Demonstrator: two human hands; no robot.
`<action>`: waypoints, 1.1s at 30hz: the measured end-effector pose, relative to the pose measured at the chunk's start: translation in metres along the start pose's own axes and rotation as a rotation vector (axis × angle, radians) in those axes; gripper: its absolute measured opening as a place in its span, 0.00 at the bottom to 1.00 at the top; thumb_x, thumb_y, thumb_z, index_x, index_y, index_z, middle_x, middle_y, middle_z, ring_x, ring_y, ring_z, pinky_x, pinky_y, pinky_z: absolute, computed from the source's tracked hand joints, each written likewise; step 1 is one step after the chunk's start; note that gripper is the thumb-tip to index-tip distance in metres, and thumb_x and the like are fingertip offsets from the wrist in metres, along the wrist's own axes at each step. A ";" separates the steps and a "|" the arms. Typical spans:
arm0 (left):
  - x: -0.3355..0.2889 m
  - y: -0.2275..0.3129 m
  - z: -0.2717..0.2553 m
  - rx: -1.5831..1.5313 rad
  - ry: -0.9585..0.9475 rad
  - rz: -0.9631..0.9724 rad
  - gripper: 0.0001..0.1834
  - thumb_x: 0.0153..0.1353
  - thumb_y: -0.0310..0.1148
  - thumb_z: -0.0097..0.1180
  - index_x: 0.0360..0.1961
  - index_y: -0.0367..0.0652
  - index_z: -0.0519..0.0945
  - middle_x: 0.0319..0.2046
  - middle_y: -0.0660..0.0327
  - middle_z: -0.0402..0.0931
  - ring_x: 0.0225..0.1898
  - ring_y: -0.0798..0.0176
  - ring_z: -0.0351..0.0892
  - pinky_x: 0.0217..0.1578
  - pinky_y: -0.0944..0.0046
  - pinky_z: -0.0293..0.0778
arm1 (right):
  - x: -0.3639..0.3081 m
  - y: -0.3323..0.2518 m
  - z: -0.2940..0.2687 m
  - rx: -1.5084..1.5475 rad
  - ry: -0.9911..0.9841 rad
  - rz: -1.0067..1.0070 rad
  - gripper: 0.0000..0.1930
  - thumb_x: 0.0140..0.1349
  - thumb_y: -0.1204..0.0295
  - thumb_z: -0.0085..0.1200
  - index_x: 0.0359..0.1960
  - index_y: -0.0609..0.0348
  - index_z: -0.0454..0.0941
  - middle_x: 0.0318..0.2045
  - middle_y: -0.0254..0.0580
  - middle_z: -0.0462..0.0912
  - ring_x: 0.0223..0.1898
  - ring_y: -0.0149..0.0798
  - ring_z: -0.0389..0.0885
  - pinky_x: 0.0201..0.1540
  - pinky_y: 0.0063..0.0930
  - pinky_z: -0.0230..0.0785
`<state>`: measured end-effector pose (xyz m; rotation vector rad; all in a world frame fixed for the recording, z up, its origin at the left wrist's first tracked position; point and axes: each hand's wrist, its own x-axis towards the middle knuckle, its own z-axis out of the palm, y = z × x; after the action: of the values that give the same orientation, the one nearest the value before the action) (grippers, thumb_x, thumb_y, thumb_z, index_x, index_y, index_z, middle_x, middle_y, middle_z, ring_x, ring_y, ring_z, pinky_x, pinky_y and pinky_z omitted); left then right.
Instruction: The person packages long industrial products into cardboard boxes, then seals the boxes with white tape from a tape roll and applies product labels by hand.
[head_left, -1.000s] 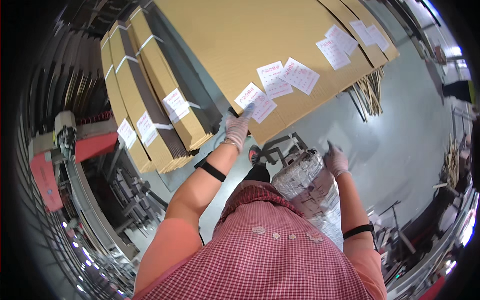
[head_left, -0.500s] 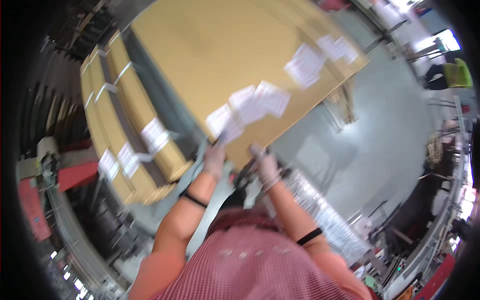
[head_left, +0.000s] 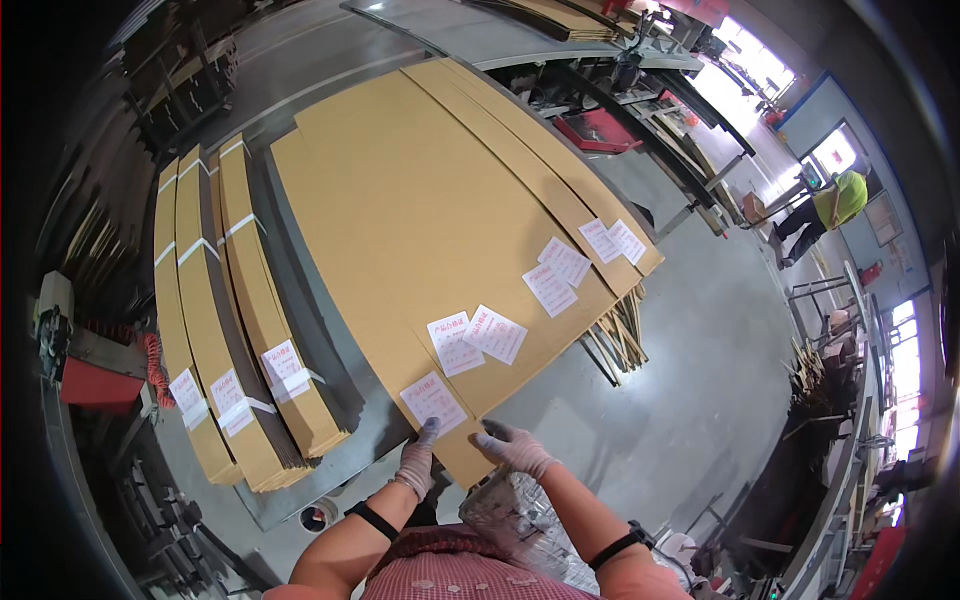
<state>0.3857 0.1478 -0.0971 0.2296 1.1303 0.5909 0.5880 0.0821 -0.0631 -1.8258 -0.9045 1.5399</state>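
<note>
i watched through the head camera as both gloved hands worked at the near left corner of the large cardboard sheet (head_left: 390,220). the left hand (head_left: 415,468) was at the sheet's left edge, just beside that corner, its thumb tip on the lower part of the nearest label (head_left: 428,397). the right hand (head_left: 518,450) met the near edge on the other side of the corner, fingertips over the cardboard. i couldn't tell whether either hand was clamped on the sheet, since its underside was hidden.

that label lay alone by the near left corner. along the near edge i saw an overlapping pair (head_left: 495,335), then a second pair (head_left: 550,290), and a third (head_left: 602,242) on the narrower strips by the near right corner.

to the left, strapped cardboard bundles (head_left: 250,270) lay on the grey tabletop (head_left: 350,462), labels near their near ends. a silver-wrapped bundle (head_left: 515,518) sat below the right hand. thin strips (head_left: 622,340) poked out beneath the near edge. far right, i saw a co-worker in a yellow vest (head_left: 845,200).
</note>
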 end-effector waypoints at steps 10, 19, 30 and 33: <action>-0.068 -0.050 0.029 0.169 0.062 0.037 0.33 0.58 0.48 0.63 0.56 0.34 0.72 0.50 0.59 0.76 0.50 0.64 0.74 0.52 0.64 0.68 | -0.060 -0.011 -0.032 -0.730 -0.158 -0.066 0.33 0.61 0.43 0.48 0.60 0.54 0.70 0.44 0.54 0.81 0.49 0.57 0.77 0.54 0.43 0.66; -0.147 0.004 0.014 0.958 -0.426 0.221 0.17 0.52 0.38 0.68 0.36 0.36 0.80 0.30 0.60 0.80 0.33 0.65 0.78 0.37 0.63 0.75 | -0.072 -0.130 0.012 -0.921 -0.888 -0.590 0.22 0.55 0.53 0.59 0.49 0.46 0.79 0.31 0.44 0.83 0.30 0.47 0.82 0.33 0.39 0.74; 0.065 -0.094 -0.067 0.023 -0.343 0.030 0.25 0.60 0.39 0.62 0.56 0.40 0.75 0.54 0.56 0.75 0.57 0.65 0.71 0.57 0.64 0.67 | 0.088 0.063 -0.034 0.453 -0.779 0.001 0.28 0.57 0.61 0.63 0.54 0.67 0.74 0.49 0.42 0.79 0.48 0.35 0.76 0.51 0.30 0.70; 0.056 -0.091 -0.045 -0.255 -0.609 -0.238 0.32 0.60 0.43 0.62 0.63 0.41 0.68 0.59 0.58 0.70 0.64 0.65 0.64 0.64 0.62 0.59 | 0.074 0.055 -0.041 0.529 -0.668 0.145 0.30 0.55 0.61 0.65 0.54 0.69 0.72 0.49 0.45 0.79 0.47 0.36 0.77 0.50 0.30 0.70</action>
<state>0.3912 0.0979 -0.2021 0.0438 0.4768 0.4050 0.6437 0.1079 -0.1438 -1.0257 -0.5492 2.2768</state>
